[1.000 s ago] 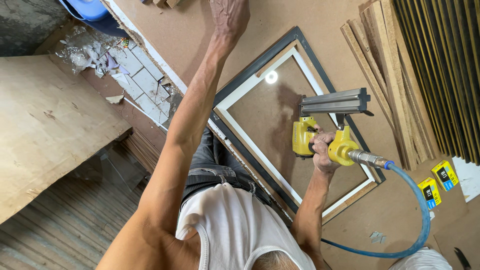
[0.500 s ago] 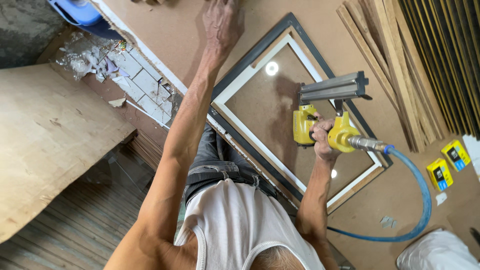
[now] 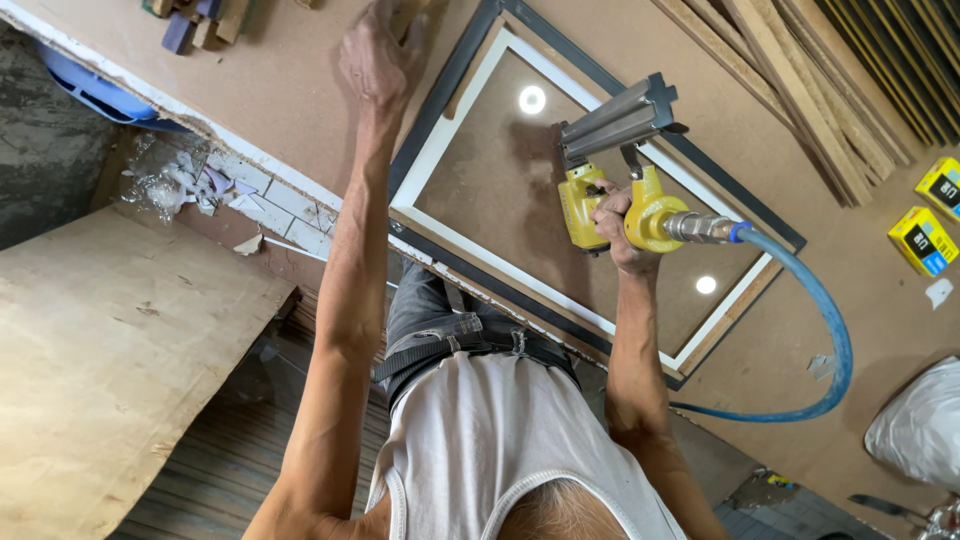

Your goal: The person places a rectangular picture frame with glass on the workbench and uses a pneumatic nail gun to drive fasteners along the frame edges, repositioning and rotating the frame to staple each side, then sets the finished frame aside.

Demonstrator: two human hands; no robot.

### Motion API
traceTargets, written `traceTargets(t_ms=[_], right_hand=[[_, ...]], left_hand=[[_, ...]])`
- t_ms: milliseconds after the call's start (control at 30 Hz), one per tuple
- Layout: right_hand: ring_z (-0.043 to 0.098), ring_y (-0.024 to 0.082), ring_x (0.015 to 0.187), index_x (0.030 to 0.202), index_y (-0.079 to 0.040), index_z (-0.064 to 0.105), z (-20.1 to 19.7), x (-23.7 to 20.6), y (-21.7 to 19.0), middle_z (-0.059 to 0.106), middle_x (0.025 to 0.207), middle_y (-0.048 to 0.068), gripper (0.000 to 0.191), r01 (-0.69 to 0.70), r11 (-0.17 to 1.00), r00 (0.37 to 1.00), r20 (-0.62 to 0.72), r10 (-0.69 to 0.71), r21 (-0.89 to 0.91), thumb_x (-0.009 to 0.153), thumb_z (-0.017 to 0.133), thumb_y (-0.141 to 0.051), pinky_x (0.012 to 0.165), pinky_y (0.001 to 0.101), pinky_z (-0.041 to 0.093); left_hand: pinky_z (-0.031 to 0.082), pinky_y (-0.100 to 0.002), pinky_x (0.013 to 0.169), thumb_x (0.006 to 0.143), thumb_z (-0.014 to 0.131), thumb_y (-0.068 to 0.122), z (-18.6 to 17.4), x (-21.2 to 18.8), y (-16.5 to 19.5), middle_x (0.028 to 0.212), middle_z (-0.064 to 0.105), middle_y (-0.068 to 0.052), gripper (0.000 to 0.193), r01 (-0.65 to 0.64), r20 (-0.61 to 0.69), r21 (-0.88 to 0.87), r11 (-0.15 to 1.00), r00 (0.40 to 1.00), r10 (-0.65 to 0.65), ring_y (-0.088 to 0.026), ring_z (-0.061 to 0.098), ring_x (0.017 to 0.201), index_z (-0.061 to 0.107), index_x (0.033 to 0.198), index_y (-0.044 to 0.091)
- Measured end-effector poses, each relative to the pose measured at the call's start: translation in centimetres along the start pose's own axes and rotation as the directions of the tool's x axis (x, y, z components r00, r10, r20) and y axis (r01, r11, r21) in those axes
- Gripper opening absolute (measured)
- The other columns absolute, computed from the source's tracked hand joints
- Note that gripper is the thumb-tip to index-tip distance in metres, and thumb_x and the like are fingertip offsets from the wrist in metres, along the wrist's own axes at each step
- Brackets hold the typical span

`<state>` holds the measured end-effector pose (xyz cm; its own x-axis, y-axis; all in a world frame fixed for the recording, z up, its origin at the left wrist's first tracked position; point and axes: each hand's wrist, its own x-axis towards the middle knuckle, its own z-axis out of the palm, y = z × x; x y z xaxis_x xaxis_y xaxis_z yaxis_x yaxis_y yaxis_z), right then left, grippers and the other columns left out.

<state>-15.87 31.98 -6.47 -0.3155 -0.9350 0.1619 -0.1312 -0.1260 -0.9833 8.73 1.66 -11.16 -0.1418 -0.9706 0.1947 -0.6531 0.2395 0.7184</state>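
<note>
My right hand (image 3: pixel 612 228) grips a yellow pneumatic nail gun (image 3: pixel 600 195). Its grey magazine (image 3: pixel 618 118) lies over the far rail of a dark picture frame (image 3: pixel 448 82) with a white inner border. The frame lies flat on the brown workbench (image 3: pixel 300 90), and its pane reflects two ceiling lights. A blue air hose (image 3: pixel 825 340) curves from the gun's rear down to the right. My left hand (image 3: pixel 375 62) reaches out to the frame's far-left corner and rests there. Its fingertips run to the picture's top edge, beside a bit of wood.
Long wooden strips (image 3: pixel 800 70) lie stacked at the top right, with two yellow boxes (image 3: pixel 925 240) beside them. A white bag (image 3: pixel 920 425) sits at the right edge. Small blocks (image 3: pixel 195 22) lie top left. Below the bench are a plywood sheet (image 3: pixel 100 350) and a blue basin (image 3: pixel 95 92).
The nail gun has shifted a little along the frame toward my left hand. My left hand has stayed at the frame's far corner. The view has drifted slightly.
</note>
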Motion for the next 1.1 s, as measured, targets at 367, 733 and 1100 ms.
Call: traceTargets(t_ms=[367, 733, 1100], right_hand=[[0.066, 0.011, 0.071, 0.093, -0.009, 0.066, 0.7, -3.1, 1.1, 0.067, 0.08, 0.0, 0.014, -0.128, 0.966, 0.992, -0.025, 0.125, -0.227, 0.091, 0.079, -0.003, 0.068, 0.0292, 0.056], [0.062, 0.009, 0.077, 0.103, -0.007, 0.06, 1.7, -3.4, 2.0, 0.064, 0.088, 0.0, 0.02, -0.129, 0.992, 0.984, -0.126, 0.13, 0.014, 0.088, 0.074, -0.005, 0.081, 0.0298, 0.055], [0.053, 0.014, 0.072, 0.086, -0.007, 0.056, -0.4, -0.3, 2.0, 0.05, 0.076, 0.0, 0.016, -0.017, 1.0, 1.0, 0.018, 0.017, 0.01, 0.091, 0.059, 0.008, 0.114, 0.0469, 0.05]], left_hand=[[0.047, -0.032, 0.054, 0.096, 0.081, 0.046, 0.1, -0.3, -3.9, 0.075, 0.064, -0.002, 0.043, -0.05, -0.135, -0.355, 0.933, 0.991, 0.001, -0.012, 0.057, 0.064, 0.074, 0.096, 0.004], [0.044, -0.034, 0.051, 0.097, 0.083, 0.053, 0.8, 0.0, -4.0, 0.066, 0.057, 0.0, 0.054, -0.113, -0.155, -0.409, 0.905, 0.986, 0.053, -0.013, 0.05, 0.055, 0.062, 0.087, 0.004], [0.061, -0.037, 0.081, 0.092, 0.077, 0.031, -1.3, -0.5, -2.0, 0.099, 0.08, -0.011, 0.025, 0.185, -0.096, -0.095, 0.978, 0.976, -0.194, -0.025, 0.079, 0.091, 0.074, 0.108, 0.012]])
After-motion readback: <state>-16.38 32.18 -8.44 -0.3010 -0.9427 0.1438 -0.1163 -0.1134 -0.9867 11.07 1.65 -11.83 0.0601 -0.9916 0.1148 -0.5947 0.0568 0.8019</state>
